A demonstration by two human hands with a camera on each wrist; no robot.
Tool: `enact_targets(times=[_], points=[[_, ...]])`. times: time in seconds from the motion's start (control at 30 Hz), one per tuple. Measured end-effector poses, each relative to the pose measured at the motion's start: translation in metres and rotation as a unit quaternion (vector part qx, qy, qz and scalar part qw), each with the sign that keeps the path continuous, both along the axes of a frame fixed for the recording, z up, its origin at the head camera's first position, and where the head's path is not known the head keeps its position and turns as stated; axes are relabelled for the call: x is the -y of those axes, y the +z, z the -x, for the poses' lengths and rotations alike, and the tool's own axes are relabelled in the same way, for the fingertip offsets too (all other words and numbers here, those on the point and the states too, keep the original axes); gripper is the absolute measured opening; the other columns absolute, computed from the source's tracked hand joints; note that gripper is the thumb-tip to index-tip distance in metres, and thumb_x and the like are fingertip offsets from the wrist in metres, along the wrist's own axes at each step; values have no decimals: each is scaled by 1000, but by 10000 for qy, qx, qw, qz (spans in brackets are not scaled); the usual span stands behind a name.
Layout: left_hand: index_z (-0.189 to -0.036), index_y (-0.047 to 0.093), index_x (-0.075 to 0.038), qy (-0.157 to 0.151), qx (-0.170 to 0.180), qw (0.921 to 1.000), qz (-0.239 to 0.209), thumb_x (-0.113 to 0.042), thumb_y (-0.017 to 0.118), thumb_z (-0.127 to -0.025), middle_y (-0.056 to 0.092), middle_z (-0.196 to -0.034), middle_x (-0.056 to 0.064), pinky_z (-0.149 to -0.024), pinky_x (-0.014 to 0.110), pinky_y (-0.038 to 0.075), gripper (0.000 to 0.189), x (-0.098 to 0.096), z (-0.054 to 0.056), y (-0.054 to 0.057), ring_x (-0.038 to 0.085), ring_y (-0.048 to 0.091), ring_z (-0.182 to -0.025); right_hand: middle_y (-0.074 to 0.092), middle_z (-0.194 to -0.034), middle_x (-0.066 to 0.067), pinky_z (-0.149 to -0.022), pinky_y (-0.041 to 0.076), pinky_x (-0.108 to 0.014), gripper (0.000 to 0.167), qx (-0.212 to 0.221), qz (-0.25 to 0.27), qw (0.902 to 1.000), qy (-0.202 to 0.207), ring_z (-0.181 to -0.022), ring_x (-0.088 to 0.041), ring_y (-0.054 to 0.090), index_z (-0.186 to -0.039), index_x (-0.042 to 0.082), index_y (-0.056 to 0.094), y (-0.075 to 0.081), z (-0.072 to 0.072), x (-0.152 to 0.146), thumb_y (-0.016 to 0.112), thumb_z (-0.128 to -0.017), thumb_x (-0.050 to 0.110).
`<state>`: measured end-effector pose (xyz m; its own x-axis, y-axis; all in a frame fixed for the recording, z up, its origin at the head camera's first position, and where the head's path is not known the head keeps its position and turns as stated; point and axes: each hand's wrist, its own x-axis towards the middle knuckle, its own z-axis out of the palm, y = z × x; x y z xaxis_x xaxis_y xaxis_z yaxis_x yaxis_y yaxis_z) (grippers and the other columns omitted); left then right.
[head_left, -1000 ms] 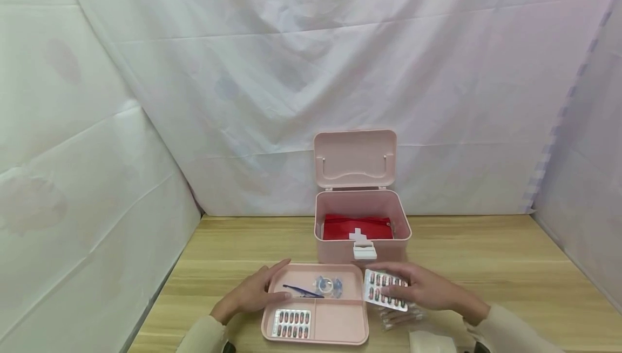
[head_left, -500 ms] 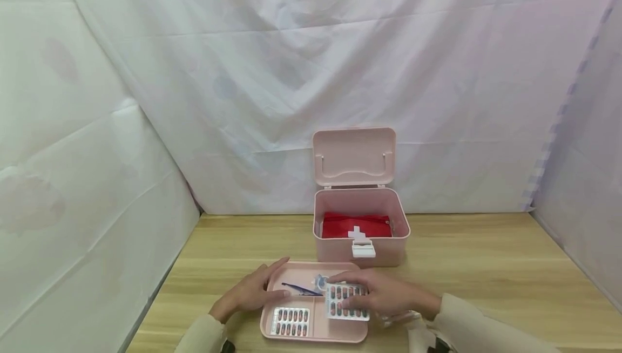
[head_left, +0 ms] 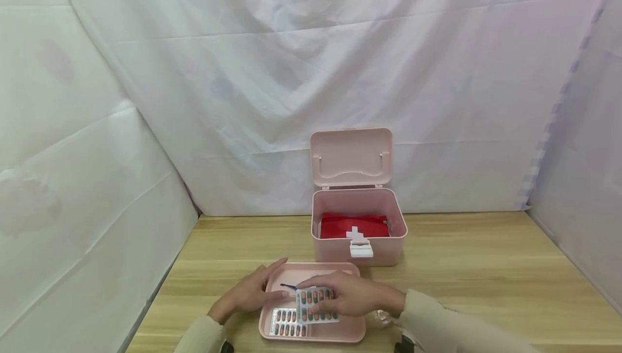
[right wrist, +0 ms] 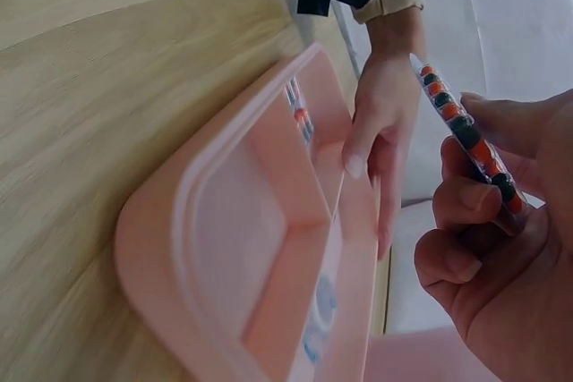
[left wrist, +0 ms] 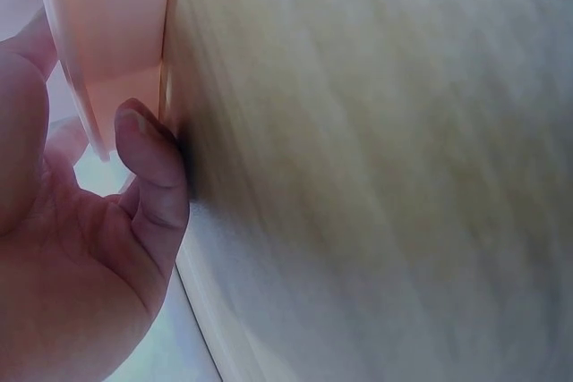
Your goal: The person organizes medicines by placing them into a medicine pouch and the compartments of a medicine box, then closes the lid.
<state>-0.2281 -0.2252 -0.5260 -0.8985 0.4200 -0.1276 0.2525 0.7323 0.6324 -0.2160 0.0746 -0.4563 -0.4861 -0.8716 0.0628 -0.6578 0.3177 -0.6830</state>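
A pink divided tray [head_left: 340, 333] sits on the table in front of me. My left hand [head_left: 250, 292] holds its left edge, thumb over the rim and the other fingers around the outer side. My right hand [head_left: 359, 294] pinches a blister pack of red-and-green capsules [head_left: 308, 312] between thumb and fingers. This pack hangs over the tray, tilted in the right wrist view, and overlaps a second capsule blister pack [head_left: 282, 323] lying in the front left compartment. Blue tweezers [head_left: 286, 286] lie in the back compartment, partly hidden by the right hand.
Behind the tray stands an open pink box [head_left: 330, 250] with a white latch, its lid raised. A red pouch [head_left: 337, 226] lies inside it. Clear plastic packaging [head_left: 382, 317] shows beside the right sleeve. White curtains [head_left: 272, 88] enclose the wooden table.
My right hand has carried its blister pack leftward, from beside the tray's right edge to above the front left compartment. The left hand has stayed at the tray's edge.
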Motion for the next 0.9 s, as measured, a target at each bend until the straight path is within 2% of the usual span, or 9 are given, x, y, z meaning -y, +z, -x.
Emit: enact_targets(times=[0.2, 0.4, 0.57, 0.73, 0.9], points=[[-156, 30, -29, -110, -6, 9999, -59, -50, 69, -88, 50, -98, 4, -74, 39, 46, 81, 1, 0, 0, 15, 49, -80, 63, -95, 17, -78, 48, -15, 47, -11, 117, 9998, 180, -81, 7, 54, -142, 20, 54, -1, -2, 21, 63, -98, 32], [-156, 31, -28, -132, -26, 9998, -134, -43, 68, -91, 49, -96, 5, -72, 40, 45, 77, 1, 0, 2, 17, 48, -78, 63, -91, 17, -74, 47, -11, 46, -276, 214, 9990, 286, -77, 9, 52, -142, 21, 53, -12, -3, 40, 62, -98, 29], [-156, 32, -26, -136, -37, 9998, -158, -41, 69, -90, 49, -97, 6, -73, 41, 46, 77, 0, -1, 3, 17, 48, -78, 62, -90, 16, -73, 44, -10, 49, -519, 39, 9984, 233, -74, 7, 49, -145, 23, 50, -23, -3, 50, 63, -98, 29], [-156, 32, -24, -179, -49, 9997, -168, -44, 69, -90, 50, -99, 6, -75, 42, 45, 79, -1, -2, 4, 17, 48, -81, 60, -91, 16, -75, 44, -11, 53, -473, -168, 9985, 224, -77, 7, 50, -148, 25, 46, -34, -4, 57, 63, -98, 22], [-156, 32, -24, -173, -47, 9997, -159, -45, 69, -90, 49, -98, 6, -72, 40, 46, 79, 0, -2, 5, 17, 49, -78, 59, -91, 19, -77, 43, -13, 56, -430, -365, 9984, 0, -80, 6, 51, -148, 30, 44, -43, -7, 63, 64, -97, 20]])
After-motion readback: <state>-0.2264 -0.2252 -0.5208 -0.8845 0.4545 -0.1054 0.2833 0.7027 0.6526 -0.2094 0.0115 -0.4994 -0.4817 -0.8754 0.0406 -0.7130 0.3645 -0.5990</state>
